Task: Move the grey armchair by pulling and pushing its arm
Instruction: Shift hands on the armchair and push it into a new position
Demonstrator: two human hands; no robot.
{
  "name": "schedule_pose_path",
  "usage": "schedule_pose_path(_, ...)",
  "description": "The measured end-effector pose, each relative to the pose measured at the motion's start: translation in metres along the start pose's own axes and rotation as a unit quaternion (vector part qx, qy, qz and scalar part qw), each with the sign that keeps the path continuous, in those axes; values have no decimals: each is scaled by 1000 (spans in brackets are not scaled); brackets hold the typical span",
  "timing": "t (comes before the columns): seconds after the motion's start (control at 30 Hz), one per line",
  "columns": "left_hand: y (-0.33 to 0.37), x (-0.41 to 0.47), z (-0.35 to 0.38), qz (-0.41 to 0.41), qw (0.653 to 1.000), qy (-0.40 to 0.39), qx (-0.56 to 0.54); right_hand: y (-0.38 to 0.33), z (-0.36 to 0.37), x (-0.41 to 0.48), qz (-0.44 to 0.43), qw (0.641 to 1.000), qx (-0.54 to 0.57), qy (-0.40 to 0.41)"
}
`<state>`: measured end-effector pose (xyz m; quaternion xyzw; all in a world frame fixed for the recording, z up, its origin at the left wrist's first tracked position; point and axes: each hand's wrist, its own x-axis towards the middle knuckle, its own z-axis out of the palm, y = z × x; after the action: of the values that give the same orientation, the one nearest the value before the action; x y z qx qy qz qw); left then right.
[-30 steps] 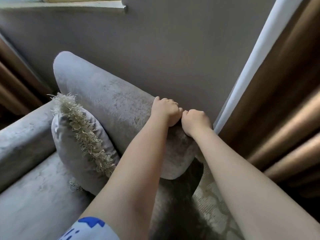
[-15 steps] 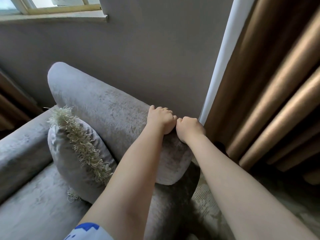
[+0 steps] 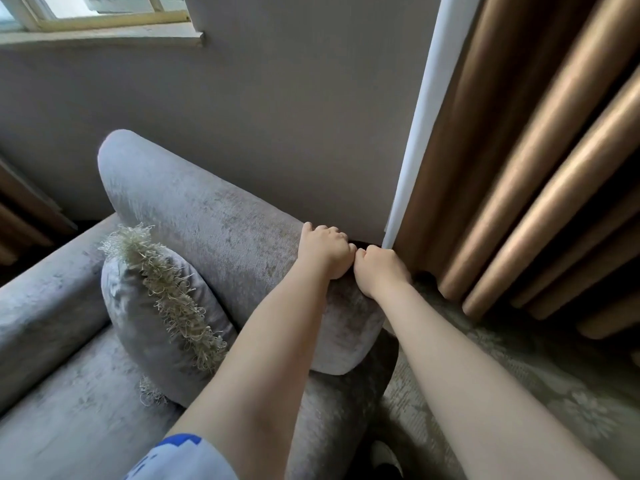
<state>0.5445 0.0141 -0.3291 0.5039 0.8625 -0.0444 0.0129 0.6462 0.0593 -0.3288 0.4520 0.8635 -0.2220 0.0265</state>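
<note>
The grey armchair (image 3: 69,403) fills the lower left, its padded arm (image 3: 214,230) running from upper left down to the middle. My left hand (image 3: 325,251) grips the top of that arm near its front end, fingers curled over the far side. Right beside it, touching knuckle to knuckle, my right hand (image 3: 379,270) grips the same arm at its outer edge. The fingertips of both hands are hidden behind the arm.
A grey cushion (image 3: 152,317) with a pale fringe leans inside the chair against the arm. The grey wall (image 3: 277,133) stands close behind the arm. Brown curtains (image 3: 526,188) with a white edge hang at the right. Patterned carpet (image 3: 519,368) lies below them.
The chair arm now lies closer to the wall and curtain, with less gap behind it. My view has tilted up, showing more window. Both hands keep the same grip.
</note>
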Motion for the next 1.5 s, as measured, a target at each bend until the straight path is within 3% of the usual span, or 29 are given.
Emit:
schedule_pose_path(1.0,43,-112,-4,80,995,-49,14,36,14,-128,51,998,35,-1)
schedule_pose_path(1.5,46,-107,2,92,995,-45,8,52,10,-121,-7,999,-7,-40)
